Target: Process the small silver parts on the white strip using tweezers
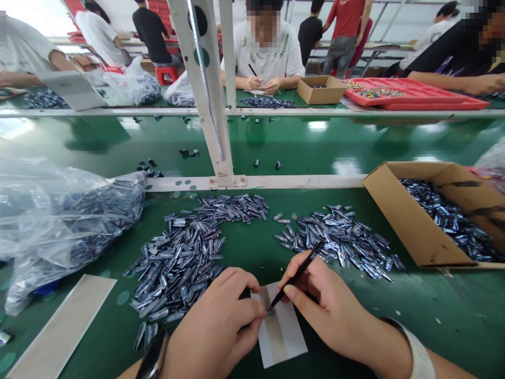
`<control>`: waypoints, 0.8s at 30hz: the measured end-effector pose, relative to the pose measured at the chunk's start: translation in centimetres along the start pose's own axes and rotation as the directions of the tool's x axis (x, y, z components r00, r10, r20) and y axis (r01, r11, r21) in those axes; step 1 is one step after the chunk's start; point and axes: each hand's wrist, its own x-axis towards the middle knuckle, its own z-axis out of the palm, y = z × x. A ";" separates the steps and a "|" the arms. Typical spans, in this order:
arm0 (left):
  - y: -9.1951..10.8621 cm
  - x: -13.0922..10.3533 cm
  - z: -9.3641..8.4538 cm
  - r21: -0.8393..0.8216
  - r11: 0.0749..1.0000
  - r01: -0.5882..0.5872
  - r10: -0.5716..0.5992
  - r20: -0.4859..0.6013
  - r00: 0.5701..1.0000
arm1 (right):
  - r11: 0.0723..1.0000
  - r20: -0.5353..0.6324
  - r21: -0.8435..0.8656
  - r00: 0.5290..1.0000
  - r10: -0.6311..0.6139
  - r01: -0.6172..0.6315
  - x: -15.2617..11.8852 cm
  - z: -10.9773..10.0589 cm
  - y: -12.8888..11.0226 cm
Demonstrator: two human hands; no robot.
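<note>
My right hand (315,295) is closed round a pair of black tweezers (300,272), whose tips point down at a white card with a beige strip (282,331). Over the card's left edge is my left hand (224,321), its fingers pressed together near the tweezer tips. A small dark piece (270,312) lies at those tips; whether my left fingers grip it is hidden. Beyond my left hand spreads a heap of shiny metal clips (181,258). A second heap of clips (343,237) lies beyond my right hand.
A cardboard box (418,231) of metal parts stands at right. At left are a clear plastic bag of parts (98,221) and a long beige strip (65,326). A white post (209,95) rises from the rail ahead. Across the green belt (300,142), a person works at a table.
</note>
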 end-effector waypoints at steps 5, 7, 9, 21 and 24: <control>0.0 -0.3 0.1 0.081 0.997 -0.017 0.016 0.018 1.000 | 1.000 0.016 0.017 1.000 0.002 -0.003 0.1 -0.2 -0.1; 0.1 -0.3 0.2 0.095 0.995 -0.009 0.007 0.022 1.000 | 0.999 0.007 0.039 1.000 0.007 -0.007 0.1 -0.3 -0.2; 0.2 -0.3 0.3 0.103 0.995 -0.001 -0.002 0.023 1.000 | 0.998 -0.007 0.058 1.000 0.006 -0.006 0.2 -0.3 -0.2; 0.8 -0.3 0.0 0.133 0.991 -0.016 0.005 0.085 0.996 | 0.996 -0.008 0.082 1.000 0.018 -0.017 0.0 -0.1 0.0; 0.9 -0.3 0.0 0.136 0.990 -0.021 0.010 0.081 0.997 | 0.997 -0.017 0.073 1.000 0.008 -0.006 0.0 0.0 0.0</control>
